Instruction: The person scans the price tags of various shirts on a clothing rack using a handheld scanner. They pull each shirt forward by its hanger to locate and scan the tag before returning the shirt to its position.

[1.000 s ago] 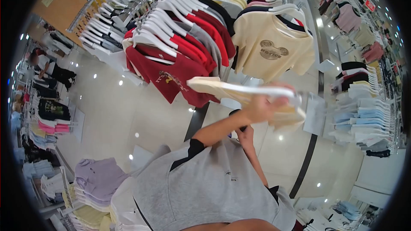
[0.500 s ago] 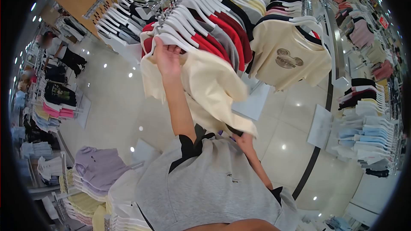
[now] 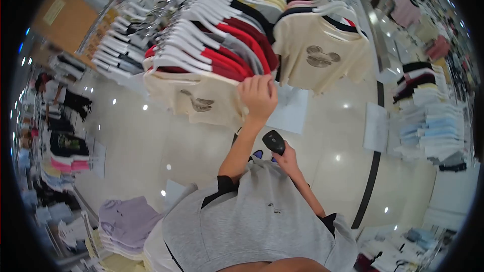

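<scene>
Hanging the cream T-shirt (image 3: 201,102) on the rack (image 3: 166,0), the left hand (image 3: 258,95) grips its edge; the right hand (image 3: 286,160) clasps what looks like a scanner (image 3: 274,141). Next probably calls for finding its tag.

Cream cloth shirt (image 3: 201,102), matt; black plastic scanner (image 3: 275,141); glossy floor tiles (image 3: 151,136); white plastic hangers (image 3: 176,45).

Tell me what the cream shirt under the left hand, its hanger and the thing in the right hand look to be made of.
Cream T-shirt: soft matte knit, probably cotton; it drapes and folds under the left hand. Hanger: smooth white, likely plastic. Black handheld device in the right hand: hard, slightly glossy casing, probably plastic.
</scene>
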Tool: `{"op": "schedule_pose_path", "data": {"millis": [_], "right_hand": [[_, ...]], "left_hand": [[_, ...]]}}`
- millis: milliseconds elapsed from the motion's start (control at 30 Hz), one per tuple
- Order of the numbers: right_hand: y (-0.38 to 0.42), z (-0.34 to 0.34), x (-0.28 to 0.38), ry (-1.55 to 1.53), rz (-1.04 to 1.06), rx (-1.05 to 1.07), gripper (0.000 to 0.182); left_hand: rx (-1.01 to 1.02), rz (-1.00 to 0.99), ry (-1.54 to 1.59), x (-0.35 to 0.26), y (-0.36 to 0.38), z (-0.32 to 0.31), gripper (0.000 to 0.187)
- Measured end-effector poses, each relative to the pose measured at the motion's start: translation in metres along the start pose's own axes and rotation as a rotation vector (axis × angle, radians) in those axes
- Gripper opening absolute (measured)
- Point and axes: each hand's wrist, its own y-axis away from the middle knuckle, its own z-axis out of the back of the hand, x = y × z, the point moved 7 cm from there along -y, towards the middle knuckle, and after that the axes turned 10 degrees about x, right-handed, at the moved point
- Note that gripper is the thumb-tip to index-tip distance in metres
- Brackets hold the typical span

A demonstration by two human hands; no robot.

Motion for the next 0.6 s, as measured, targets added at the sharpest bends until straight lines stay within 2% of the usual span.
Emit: {"op": "schedule_pose_path", "data": {"millis": [67, 200, 267, 300, 333, 367, 400, 467, 500, 567, 600], "right_hand": [[0.004, 0.007, -0.008, -0.002, 0.001, -0.043, 0.037], [0.022, 0.024, -0.017, 0.005, -0.04, -0.152, 0.035], [0.033, 0.033, -0.018, -0.093, -0.129, -0.187, 0.034], [0.037, 0.035, -0.025, -0.095, -0.132, -0.208, 0.034], [0.041, 0.037, -0.034, -0.069, -0.116, -0.253, 0.034], [0.044, 0.04, -0.042, -0.042, -0.1, -0.298, 0.035], [0.049, 0.047, -0.045, -0.048, -0.105, -0.334, 0.035], [0.059, 0.05, -0.05, -0.079, -0.113, -0.406, 0.037], [0.064, 0.049, -0.051, -0.083, -0.121, -0.408, 0.037], [0.059, 0.053, -0.051, -0.081, -0.104, -0.409, 0.039], [0.059, 0.054, -0.05, -0.084, -0.104, -0.416, 0.039]], "left_hand": [[0.142, -0.141, 0.249, -0.016, -0.028, -0.049, 0.02], [0.194, -0.147, 0.119, -0.031, -0.11, -0.141, 0.041], [0.257, -0.166, 0.127, -0.035, -0.14, -0.18, 0.051], [0.24, -0.187, 0.125, -0.033, -0.149, -0.201, 0.052], [0.222, -0.207, 0.121, -0.034, -0.152, -0.21, 0.052], [0.255, -0.115, 0.075, -0.028, -0.152, -0.223, 0.045], [0.426, -0.027, 0.072, -0.032, -0.158, -0.231, 0.03], [0.464, -0.107, 0.042, -0.038, -0.15, -0.242, 0.024], [0.473, -0.109, 0.044, -0.039, -0.142, -0.238, 0.024], [0.545, -0.09, 0.254, -0.047, -0.133, -0.22, 0.041], [0.503, -0.136, 0.266, -0.053, -0.125, -0.202, 0.044]]}}
